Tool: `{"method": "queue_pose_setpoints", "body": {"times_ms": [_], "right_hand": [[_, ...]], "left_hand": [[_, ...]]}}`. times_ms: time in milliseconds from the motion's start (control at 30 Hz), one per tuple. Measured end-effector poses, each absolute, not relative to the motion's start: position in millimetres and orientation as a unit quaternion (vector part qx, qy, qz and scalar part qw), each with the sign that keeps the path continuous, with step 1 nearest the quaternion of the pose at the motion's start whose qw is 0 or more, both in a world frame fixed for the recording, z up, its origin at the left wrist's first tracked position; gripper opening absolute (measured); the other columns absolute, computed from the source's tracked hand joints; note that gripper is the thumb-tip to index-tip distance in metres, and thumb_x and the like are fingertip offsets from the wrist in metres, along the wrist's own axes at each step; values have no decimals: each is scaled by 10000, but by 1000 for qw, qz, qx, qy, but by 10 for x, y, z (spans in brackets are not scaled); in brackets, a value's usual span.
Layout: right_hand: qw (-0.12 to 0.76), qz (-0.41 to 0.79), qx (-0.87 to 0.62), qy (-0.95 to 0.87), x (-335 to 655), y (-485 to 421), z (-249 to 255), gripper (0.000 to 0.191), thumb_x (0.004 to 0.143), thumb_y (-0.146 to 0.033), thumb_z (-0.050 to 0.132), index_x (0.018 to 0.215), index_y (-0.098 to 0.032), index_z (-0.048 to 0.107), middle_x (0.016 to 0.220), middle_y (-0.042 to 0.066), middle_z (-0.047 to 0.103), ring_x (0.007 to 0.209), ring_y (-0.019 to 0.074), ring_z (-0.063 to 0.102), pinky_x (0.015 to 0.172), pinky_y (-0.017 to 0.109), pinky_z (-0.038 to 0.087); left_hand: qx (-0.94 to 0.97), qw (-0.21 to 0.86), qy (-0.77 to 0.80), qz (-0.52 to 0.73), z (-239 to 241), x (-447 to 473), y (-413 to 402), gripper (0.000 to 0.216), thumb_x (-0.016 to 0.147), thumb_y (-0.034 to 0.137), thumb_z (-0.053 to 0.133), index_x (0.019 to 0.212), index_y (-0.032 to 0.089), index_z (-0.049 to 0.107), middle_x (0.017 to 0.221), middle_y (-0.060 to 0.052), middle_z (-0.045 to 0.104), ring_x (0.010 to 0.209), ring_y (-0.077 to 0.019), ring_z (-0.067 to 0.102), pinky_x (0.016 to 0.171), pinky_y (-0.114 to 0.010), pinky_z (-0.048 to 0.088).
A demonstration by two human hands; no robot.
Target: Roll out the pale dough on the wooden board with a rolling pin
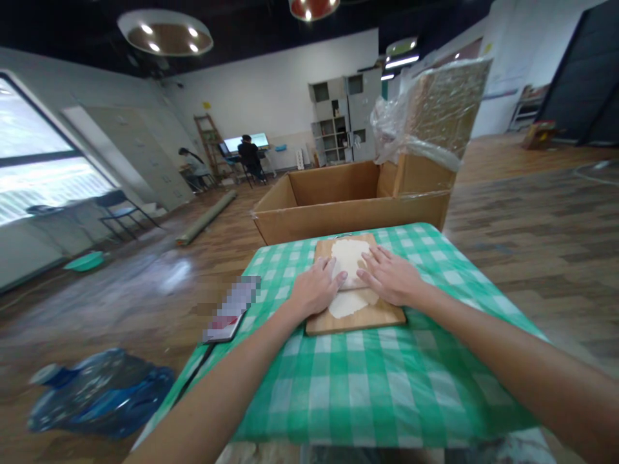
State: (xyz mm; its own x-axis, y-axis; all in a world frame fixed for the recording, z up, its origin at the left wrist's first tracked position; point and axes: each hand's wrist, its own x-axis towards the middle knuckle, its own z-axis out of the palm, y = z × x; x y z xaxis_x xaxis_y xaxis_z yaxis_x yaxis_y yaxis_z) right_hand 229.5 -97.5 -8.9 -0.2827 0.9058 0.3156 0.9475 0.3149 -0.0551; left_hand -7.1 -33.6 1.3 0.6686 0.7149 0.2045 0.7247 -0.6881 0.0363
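Note:
A flat sheet of pale dough lies on a wooden cutting board on a table with a green and white checked cloth. My left hand lies flat on the dough's left side, fingers stretched out. My right hand rests flat on its right side, fingers together and extended. Between my hands the dough looks folded or rolled over itself. A thin lower flap of dough shows below my hands.
A phone lies at the table's left edge with a cable hanging down. A large open cardboard box stands just beyond the table, with a plastic-wrapped bundle in it. A blue plastic bag lies on the floor at left. People sit at desks far back.

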Motion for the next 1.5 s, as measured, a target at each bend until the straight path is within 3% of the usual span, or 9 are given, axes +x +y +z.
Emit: {"method": "queue_pose_setpoints", "body": {"times_ms": [233,567,733,1000,1200,1300,1500], "right_hand": [[154,-80,-587,-791,2093,-1700,-174,823,1076,-617,287,1608,6,370,1659,264,355,1559,370,324,1261,538,294],[179,-116,-542,-813,2003,-2416,-189,925,1020,-687,427,1671,-56,239,1722,208,226,1602,361,198,1293,558,235],[157,-94,-551,-814,2078,-2128,-138,922,1039,-712,348,1634,-9,316,1693,235,297,1589,361,244,1289,545,235],[120,-44,-571,-811,2318,-1096,-85,794,1103,-610,155,1558,-47,481,1603,217,483,1541,333,369,1253,492,290],[23,-102,-499,-860,2601,-383,-134,505,1138,-367,249,1523,-170,510,1483,211,588,1441,347,460,1193,601,279],[-7,-100,-523,-846,2665,-148,-126,471,1133,-368,303,1493,-160,523,1413,228,624,1344,349,528,1174,608,275],[-19,-109,-548,-829,2660,-46,-119,465,1125,-344,329,1493,-133,520,1446,256,597,1370,373,510,1175,609,262]], "left_hand": [[-919,51,-377,-101,23,-330,-1045,724,1073,568,325,1606,78,351,1664,-206,400,1544,-324,390,1270,-477,302],[-927,85,-338,-136,-128,-596,-1645,957,1004,687,440,1693,119,95,1717,-195,293,1606,-355,242,1285,-535,252],[-925,74,-348,-132,-100,-505,-1385,901,1015,683,417,1670,104,200,1706,-191,322,1601,-330,265,1289,-515,256],[-916,26,-389,-92,21,-110,-504,822,1058,677,247,1613,82,356,1677,-193,382,1555,-319,373,1248,-456,321],[-897,-25,-436,-76,-19,165,244,847,1051,702,125,1634,108,280,1680,-203,371,1531,-330,407,1190,-459,351],[-896,-30,-438,-74,-48,275,521,880,1047,708,101,1605,63,314,1655,-242,390,1538,-341,382,1203,-454,315],[-910,-5,-408,-76,-88,294,662,691,1079,628,181,1562,179,385,1592,-192,486,1479,-342,445,1171,-510,334]]}}
